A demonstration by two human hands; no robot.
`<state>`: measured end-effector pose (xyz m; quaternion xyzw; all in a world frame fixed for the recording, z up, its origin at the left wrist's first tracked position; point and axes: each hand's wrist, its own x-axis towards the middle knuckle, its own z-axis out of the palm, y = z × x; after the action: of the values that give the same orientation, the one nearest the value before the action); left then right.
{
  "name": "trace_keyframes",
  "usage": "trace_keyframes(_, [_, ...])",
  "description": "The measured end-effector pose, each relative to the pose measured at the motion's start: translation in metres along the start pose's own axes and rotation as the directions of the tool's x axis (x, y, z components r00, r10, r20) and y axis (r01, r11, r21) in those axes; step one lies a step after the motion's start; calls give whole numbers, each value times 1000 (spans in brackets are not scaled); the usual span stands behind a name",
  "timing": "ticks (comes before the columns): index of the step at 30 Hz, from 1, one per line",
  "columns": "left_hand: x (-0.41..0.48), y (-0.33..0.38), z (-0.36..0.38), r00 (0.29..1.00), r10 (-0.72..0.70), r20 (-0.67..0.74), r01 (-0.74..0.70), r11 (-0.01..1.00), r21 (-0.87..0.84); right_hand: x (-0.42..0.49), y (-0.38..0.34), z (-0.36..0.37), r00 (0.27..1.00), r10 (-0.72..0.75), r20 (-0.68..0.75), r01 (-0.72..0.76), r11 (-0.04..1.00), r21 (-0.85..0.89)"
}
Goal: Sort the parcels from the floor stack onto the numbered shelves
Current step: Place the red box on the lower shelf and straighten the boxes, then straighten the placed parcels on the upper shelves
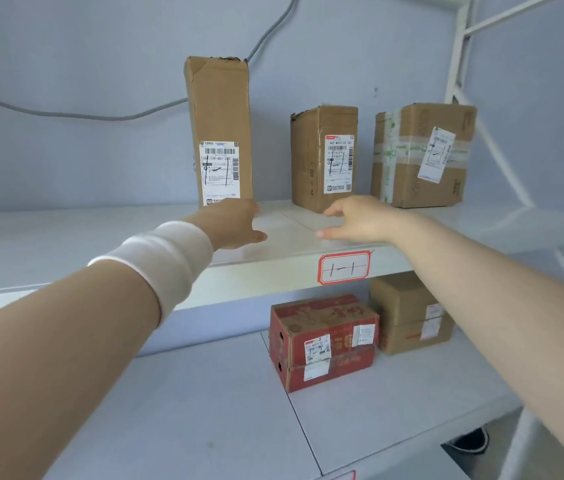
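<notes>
Upper shelf [65, 233], tagged 1-1 [344, 267], carries tall parcel [218, 129], mid parcel [323, 157], taped parcel [422, 154]. Left hand [235, 225] and right hand [360, 220] hover over the shelf front, fingers loosely spread, holding nothing. Best: square tall parcel upright, label outward.

Two bare forearms, white elastic band [159, 261] around the left wrist — right wrist unadorned

Three upright brown parcels [322, 157] on upper shelf [65, 244]
</notes>
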<state>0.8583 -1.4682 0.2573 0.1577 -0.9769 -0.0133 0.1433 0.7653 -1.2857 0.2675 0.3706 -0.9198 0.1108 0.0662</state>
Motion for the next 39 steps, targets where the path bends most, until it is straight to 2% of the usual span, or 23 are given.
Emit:
trace_keyframes(10, [-38,132,-2,964,266,5,-265,963,-49,-121,62,-24,982,181,-50,-181,983,9])
trace_keyframes(15, [-63,214,24,934,350,66,-342,933,-117,-193,111,-21,961,276,-33,-275,961,28])
trace_keyframes(19, [-98,281,63,879,458,130,-444,887,-125,-265,153,-4,921,389,14,-389,919,59])
trace_keyframes(24, [-148,356,133,781,570,256,-553,821,-141,-363,210,47,855,513,81,-517,854,59])
trace_keyframes(29, [-204,425,206,639,678,364,-651,728,-214,-454,250,109,753,641,149,-656,749,90])
trace_keyframes(35, [-258,493,290,415,768,488,-727,602,-330,-537,289,165,552,805,218,-830,556,47])
trace_keyframes(39, [-292,524,342,286,795,536,-756,530,-383,-576,299,201,410,881,235,-912,403,78])
